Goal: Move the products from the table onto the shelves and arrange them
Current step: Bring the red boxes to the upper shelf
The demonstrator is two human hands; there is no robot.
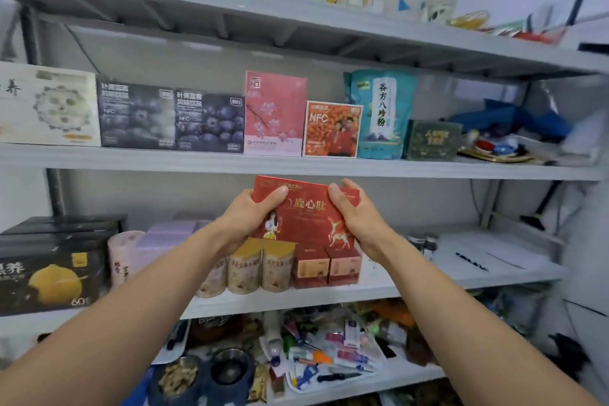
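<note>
A flat red box (pixel 306 211) with a white deer and gold lettering is held upright in front of the shelving, between the two middle shelves. My left hand (pixel 253 217) grips its left edge and my right hand (pixel 359 217) grips its right edge, thumbs on the front face. Directly below it, on the lower middle shelf (pixel 379 287), stand three gold-lidded cans (pixel 276 269) and two small red boxes (pixel 326 265). The box's lower edge hides their tops.
The upper middle shelf (pixel 197 160) carries a pale box, two blueberry boxes (pixel 171 117), a pink box (pixel 275 114), an orange box (pixel 331 130), a teal pouch (pixel 380 115) and a green box. Black cartons (pixel 49 270) stand lower left. White papers (pixel 487 257) lie at right. Loose clutter fills the bottom shelf.
</note>
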